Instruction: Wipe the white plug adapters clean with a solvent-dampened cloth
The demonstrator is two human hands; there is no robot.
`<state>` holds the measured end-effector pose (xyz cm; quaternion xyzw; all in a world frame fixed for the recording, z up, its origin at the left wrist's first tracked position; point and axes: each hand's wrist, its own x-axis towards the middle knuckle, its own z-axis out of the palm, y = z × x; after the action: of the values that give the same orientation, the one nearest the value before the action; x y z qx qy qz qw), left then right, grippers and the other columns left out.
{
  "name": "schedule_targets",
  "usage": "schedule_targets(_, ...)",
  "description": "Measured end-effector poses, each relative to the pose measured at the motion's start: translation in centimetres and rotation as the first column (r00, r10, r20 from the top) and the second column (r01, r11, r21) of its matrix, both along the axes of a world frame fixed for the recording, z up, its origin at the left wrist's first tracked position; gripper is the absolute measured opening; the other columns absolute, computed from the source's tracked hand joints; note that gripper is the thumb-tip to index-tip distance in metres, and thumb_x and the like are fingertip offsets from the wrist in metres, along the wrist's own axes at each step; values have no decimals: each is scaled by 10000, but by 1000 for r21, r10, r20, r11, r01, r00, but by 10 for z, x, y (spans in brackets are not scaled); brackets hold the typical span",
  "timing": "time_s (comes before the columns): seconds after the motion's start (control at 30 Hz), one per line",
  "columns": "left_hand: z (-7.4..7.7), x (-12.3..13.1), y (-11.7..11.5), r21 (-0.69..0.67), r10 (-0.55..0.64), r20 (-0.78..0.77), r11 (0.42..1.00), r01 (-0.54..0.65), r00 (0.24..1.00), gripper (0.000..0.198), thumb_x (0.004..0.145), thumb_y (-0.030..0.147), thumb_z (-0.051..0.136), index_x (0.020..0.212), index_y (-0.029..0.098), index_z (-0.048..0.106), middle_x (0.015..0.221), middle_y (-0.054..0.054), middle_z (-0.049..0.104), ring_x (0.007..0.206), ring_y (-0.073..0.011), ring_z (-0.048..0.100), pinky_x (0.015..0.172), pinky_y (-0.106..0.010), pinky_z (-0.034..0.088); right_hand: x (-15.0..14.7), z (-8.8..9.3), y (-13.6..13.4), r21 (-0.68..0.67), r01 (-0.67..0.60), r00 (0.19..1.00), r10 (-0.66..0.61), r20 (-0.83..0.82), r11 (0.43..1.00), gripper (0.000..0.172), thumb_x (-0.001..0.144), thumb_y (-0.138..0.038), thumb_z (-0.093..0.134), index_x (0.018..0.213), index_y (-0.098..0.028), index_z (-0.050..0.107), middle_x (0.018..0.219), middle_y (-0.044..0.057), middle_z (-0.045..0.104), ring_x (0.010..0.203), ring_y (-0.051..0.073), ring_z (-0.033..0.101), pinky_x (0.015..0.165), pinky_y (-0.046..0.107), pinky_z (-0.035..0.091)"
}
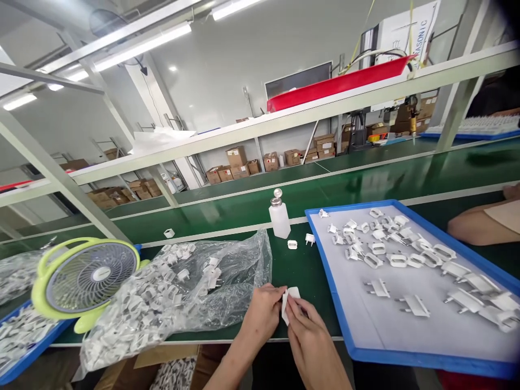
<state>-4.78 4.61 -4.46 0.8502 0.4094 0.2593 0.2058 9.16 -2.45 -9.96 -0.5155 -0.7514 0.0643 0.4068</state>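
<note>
My left hand (262, 314) and my right hand (311, 336) meet at the near edge of the green bench, both gripping one small white plug part (289, 302) between the fingertips. To the left lies a clear plastic bag (182, 287) full of the same white parts. To the right sits a blue tray (345, 325) with a grey liner carrying several white plug parts (390, 254). A white pump bottle (279, 216) stands behind my hands, with two loose parts (301, 241) beside it.
A lime-green desk fan (87, 281) stands at the left over another blue tray (24, 346) of parts. Another person's arm (483, 225) rests at the right edge. A red tray (341, 84) sits on the overhead shelf. Cardboard boxes (238, 162) line the far wall.
</note>
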Motion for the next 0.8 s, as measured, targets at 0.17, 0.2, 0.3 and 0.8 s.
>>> schedule_targets(0.17,5,1,-2,37,25,28,999,-26,999,358,726,-47,471,717,188,742,656,-38,707,680,-198,605,674,-267,450,-5,18,15,-71,-6,975,-10,-222,997,472,962,-171,336,1326,-108,631,1195,148,702,1180,262,622,962,410,592)
schedule_targets(0.2,7,0,-4,53,24,38,998,-26,999,348,705,-53,479,704,187,730,644,-34,701,674,-198,602,668,-265,449,-4,21,16,-81,-11,964,-11,-267,997,471,971,-193,324,1297,-129,657,1159,149,712,1143,269,633,937,423,597)
schedule_targets(0.3,14,-5,-15,117,-6,80,993,-4,997,359,701,-66,483,758,185,734,691,-34,721,684,-193,606,677,-260,466,-2,27,13,-116,-39,916,-11,-402,993,446,1003,-307,334,1224,-217,711,1100,126,717,1052,252,645,881,387,594)
schedule_targets(0.8,49,-7,-74,213,42,495,963,-168,868,397,839,-24,550,953,258,806,746,0,770,660,-159,589,641,-220,483,-4,56,-19,-344,-531,13,-399,-917,774,560,663,-546,854,1066,-165,776,1033,91,759,932,261,717,762,279,599)
